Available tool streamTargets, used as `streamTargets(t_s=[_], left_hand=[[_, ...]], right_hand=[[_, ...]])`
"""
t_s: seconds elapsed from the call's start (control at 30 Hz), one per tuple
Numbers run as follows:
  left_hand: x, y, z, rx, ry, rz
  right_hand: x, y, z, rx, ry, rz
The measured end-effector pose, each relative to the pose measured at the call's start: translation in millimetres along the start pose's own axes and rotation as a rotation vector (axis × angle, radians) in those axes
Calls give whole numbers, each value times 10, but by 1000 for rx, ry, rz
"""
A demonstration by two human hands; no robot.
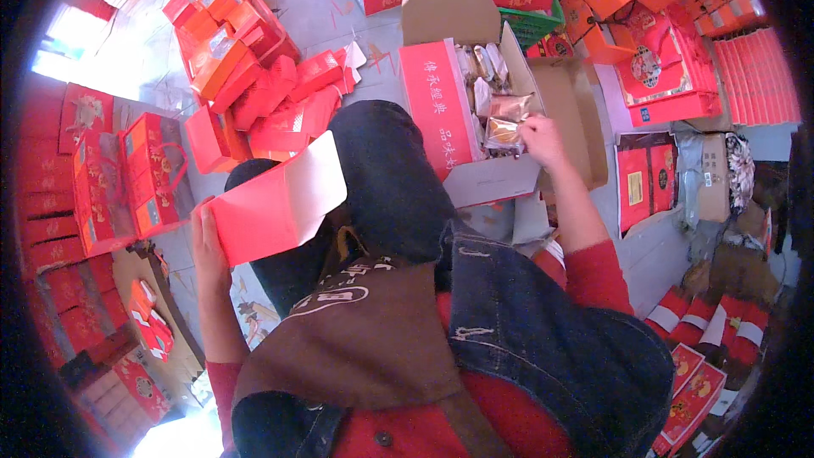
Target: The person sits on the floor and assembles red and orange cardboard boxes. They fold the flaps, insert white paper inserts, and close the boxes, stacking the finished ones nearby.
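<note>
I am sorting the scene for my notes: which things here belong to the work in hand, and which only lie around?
In hand:
left hand holding an open red box
right hand on a foil packet
cardboard carton of packets

Lying about:
pile of red boxes on the floor
red gift bags
green crate
flat red sheets

Two hands are in view: the left hand (206, 242) holds one open red box (275, 201), and the right hand (541, 140) reaches into one cardboard carton (500, 178). About six foil packets (502, 131) show inside that carton. One green crate (532, 24) stands behind it. The loose red boxes in the heap (254, 76) on the floor are too many and too jumbled to count exactly.
</note>
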State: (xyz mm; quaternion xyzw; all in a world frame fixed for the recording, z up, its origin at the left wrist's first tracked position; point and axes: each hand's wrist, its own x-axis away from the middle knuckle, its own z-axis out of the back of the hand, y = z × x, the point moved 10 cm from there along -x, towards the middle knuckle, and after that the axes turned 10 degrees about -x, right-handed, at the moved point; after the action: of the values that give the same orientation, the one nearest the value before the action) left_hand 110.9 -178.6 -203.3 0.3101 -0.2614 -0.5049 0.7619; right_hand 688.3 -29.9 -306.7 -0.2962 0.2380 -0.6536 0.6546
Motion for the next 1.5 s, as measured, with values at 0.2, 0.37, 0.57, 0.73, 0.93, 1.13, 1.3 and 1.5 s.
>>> streamTargets(t_s=[0.2, 0.37, 0.57, 0.73, 0.93, 1.13, 1.3, 1.5], left_hand=[[-85, -47, -78, 128, -33, 48], [-36, -87, -154, 410, -35, 112], [141, -177, 81, 550, 50, 190], [219, -315, 85, 507, 35, 238], [213, -59, -3, 530, 23, 112], [295, -341, -97, 685, 36, 290], [368, -282, -256, 805, -158, 404], [273, -286, 30, 663, 192, 170]], right_hand=[[367, -1581, 511, -927, 33, 47], [582, -3216, 249, -856, -14, 538], [1120, -4182, -230, 81, -235, 1333], [1411, -4212, -587, 297, -425, 1595], [1511, -4344, -875, 316, -418, 1649], [1490, -4280, -1013, 234, -600, 1681], [1578, -4305, -1056, 231, -631, 1716], [920, -4427, -611, -306, -467, 1044]])
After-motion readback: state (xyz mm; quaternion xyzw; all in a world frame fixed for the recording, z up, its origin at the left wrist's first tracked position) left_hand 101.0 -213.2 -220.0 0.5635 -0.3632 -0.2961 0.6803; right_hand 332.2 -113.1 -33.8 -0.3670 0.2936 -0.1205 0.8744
